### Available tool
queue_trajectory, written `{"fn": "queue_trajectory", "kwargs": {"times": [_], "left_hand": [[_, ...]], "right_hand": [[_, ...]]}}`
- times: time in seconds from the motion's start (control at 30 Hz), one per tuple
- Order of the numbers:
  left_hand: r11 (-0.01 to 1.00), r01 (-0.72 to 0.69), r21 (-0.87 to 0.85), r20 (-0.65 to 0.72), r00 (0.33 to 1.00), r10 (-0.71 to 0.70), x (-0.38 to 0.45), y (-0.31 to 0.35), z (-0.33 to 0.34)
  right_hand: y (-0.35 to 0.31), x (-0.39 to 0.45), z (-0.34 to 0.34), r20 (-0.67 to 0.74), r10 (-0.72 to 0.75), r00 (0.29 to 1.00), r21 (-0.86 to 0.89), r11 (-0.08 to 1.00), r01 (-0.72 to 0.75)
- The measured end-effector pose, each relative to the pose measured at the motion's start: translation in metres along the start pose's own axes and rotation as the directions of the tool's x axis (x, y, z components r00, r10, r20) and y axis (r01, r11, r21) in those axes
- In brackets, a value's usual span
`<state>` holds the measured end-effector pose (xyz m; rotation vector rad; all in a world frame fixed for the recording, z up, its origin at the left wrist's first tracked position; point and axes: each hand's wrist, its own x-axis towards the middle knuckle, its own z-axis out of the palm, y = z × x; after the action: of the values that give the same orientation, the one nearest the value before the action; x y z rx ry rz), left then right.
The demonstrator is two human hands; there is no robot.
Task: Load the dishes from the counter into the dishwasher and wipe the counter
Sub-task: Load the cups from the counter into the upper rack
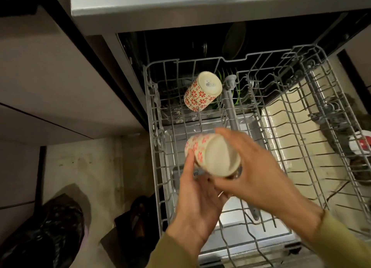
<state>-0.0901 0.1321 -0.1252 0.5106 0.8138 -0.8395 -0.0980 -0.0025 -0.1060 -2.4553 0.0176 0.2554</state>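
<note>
Both hands grip one patterned cup (pixel 210 155) above the dishwasher rack (pixel 301 147). Left hand (pixel 197 199) cradles it from beneath, thumb on its side. Right hand (pixel 255 167) wraps it from the right. Olive sleeves cover both forearms.

Two flowered cups (pixel 202 91) (pixel 212 154), one wire rack (pixel 301 127), perhaps one dark plate (pixel 234 40).
</note>
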Motion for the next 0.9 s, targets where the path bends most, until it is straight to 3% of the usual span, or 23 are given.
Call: {"fn": "queue_trajectory", "kwargs": {"times": [0.2, 0.43, 0.9], "left_hand": [[0.981, 0.026, 0.193, -0.079, 0.997, -0.011, -0.003, -0.015, -0.015], [0.982, 0.077, 0.171, -0.128, 0.99, -0.055, -0.005, -0.025, -0.033], [0.982, 0.05, 0.181, -0.13, 0.991, -0.026, 0.0, -0.017, -0.038]], "right_hand": [[0.009, 0.075, -0.028, 0.013, -0.006, 1.0, -0.057, 0.998, 0.007], [0.016, 0.117, -0.019, 0.207, 0.067, 0.976, -0.218, 0.976, -0.021], [0.043, 0.129, 0.008, 0.309, 0.222, 0.925, -0.147, 0.972, -0.184]]}}
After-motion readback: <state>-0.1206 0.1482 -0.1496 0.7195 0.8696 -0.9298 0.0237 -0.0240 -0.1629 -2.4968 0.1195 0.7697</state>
